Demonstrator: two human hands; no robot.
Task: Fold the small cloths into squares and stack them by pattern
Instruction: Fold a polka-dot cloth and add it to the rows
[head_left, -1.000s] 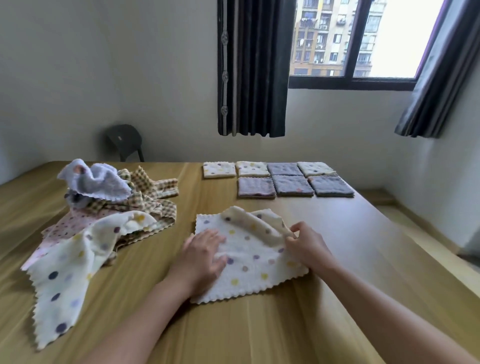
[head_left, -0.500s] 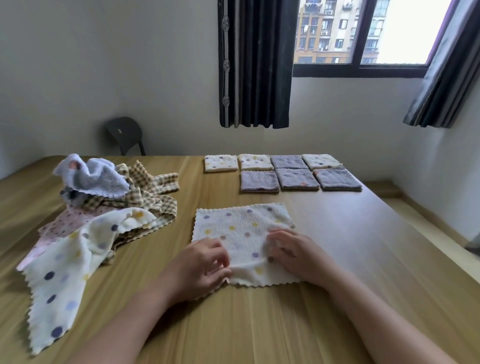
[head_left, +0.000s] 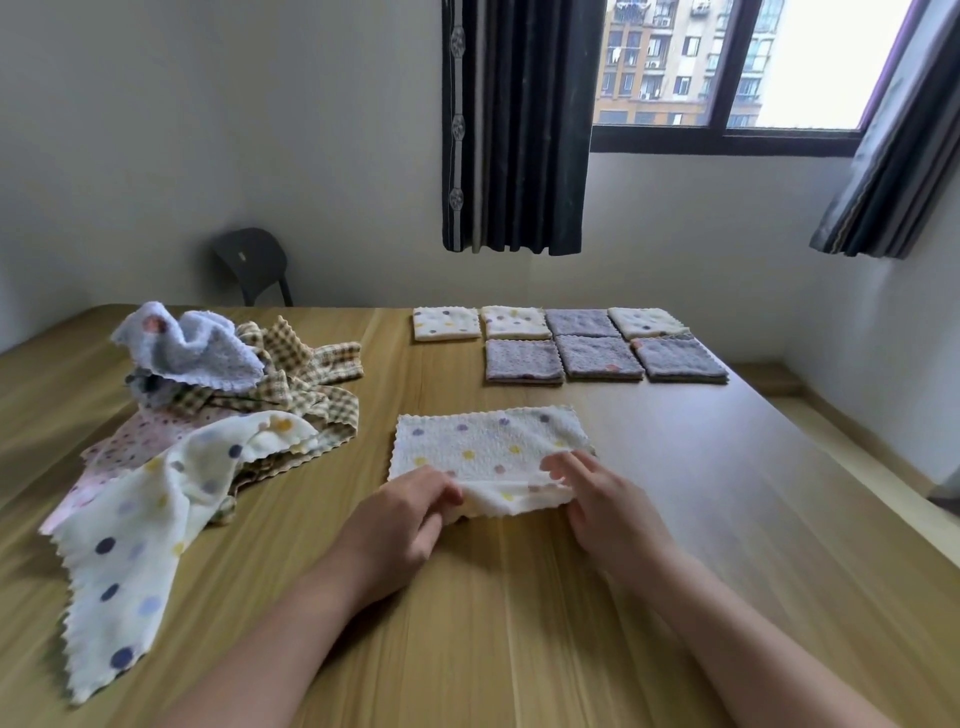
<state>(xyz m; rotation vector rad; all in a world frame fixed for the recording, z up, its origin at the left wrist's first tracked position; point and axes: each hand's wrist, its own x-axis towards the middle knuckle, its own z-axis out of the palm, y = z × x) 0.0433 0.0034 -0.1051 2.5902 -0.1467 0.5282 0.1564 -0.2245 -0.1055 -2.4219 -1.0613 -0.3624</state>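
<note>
A cream cloth (head_left: 488, 441) with purple, yellow and pink dots lies on the table (head_left: 519, 634) straight in front of the person. Its far part is flat on the wood and its near edge is raised off it. The left hand (head_left: 400, 525) pinches that near edge at its left end, thumb and fingertips closed on the fabric. The right hand (head_left: 608, 512) grips the same edge at its right end, fingers curled over the top of the fabric. Between the 2 hands the lifted edge sags a little.

At the far side of the table sit 7 folded squares (head_left: 598, 356) in 2 rows, close beside each other. The back row has 4: 2 cream dotted, then 1 grey-purple, then 1 more cream dotted at the right. The front row has 3, all grey-purple. They look thicker than the back ones, but whether each is a stack I cannot tell.

To the left lies a pile (head_left: 218, 415) of unfolded cloths, near the cloth in hand and well apart from the squares. On top is a crumpled pale blue towel (head_left: 192, 353). Under it lie a tan checked cloth (head_left: 306, 364) and a pink cloth (head_left: 119, 447) with small dots. A big dotted cloth (head_left: 130, 545) spills from the pile toward the near table edge.

Beyond the table a dark chair (head_left: 249, 260) stands by the wall, and a dark curtain (head_left: 514, 124) hangs beside a window (head_left: 727, 67).
</note>
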